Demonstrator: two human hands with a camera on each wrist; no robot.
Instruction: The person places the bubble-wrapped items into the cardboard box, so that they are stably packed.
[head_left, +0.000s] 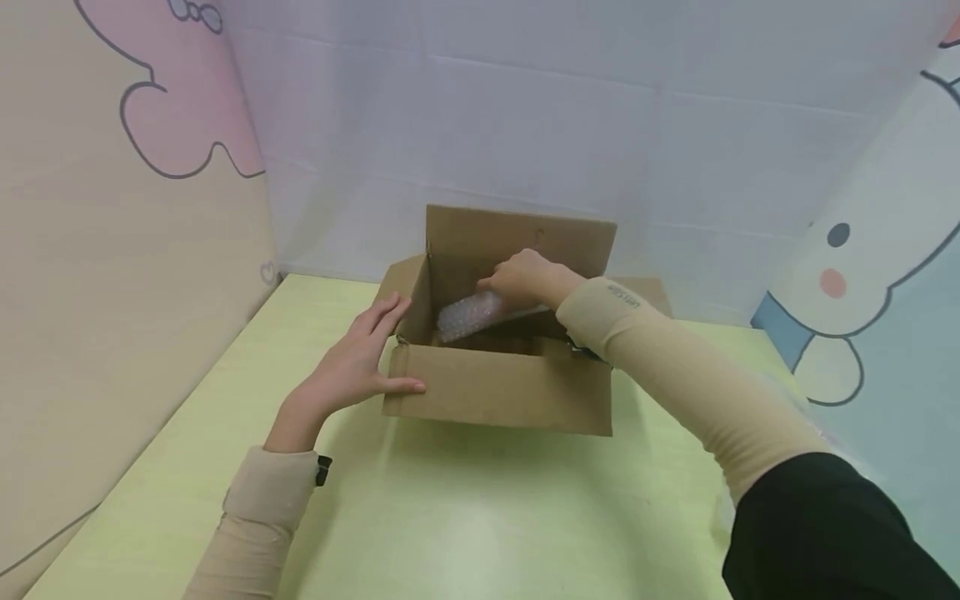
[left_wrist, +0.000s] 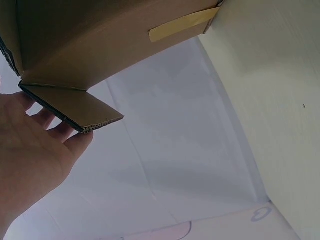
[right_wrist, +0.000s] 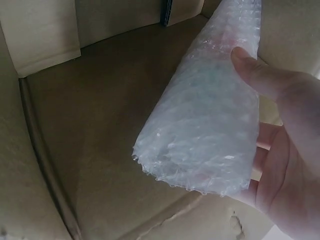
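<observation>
An open cardboard box [head_left: 498, 387] stands on the table with its flaps folded out. My right hand [head_left: 528, 279] reaches into it and holds a roll of bubble wrap [head_left: 468, 315]. In the right wrist view, the thumb lies over the bubble-wrapped roll [right_wrist: 205, 120] and the fingers go behind it; whatever is wrapped inside is blurred by the plastic. My left hand [head_left: 352, 358] rests at the box's left side, thumb on the front flap. In the left wrist view, its fingers touch the outer face of a side flap [left_wrist: 75, 105].
The box stands on a pale yellow-green table [head_left: 480, 517], near a white sheet [head_left: 525, 125] behind. Cartoon-printed panels [head_left: 847, 275] flank both sides. Something clear and plastic-like [head_left: 723, 512] lies at the right, partly behind the right arm.
</observation>
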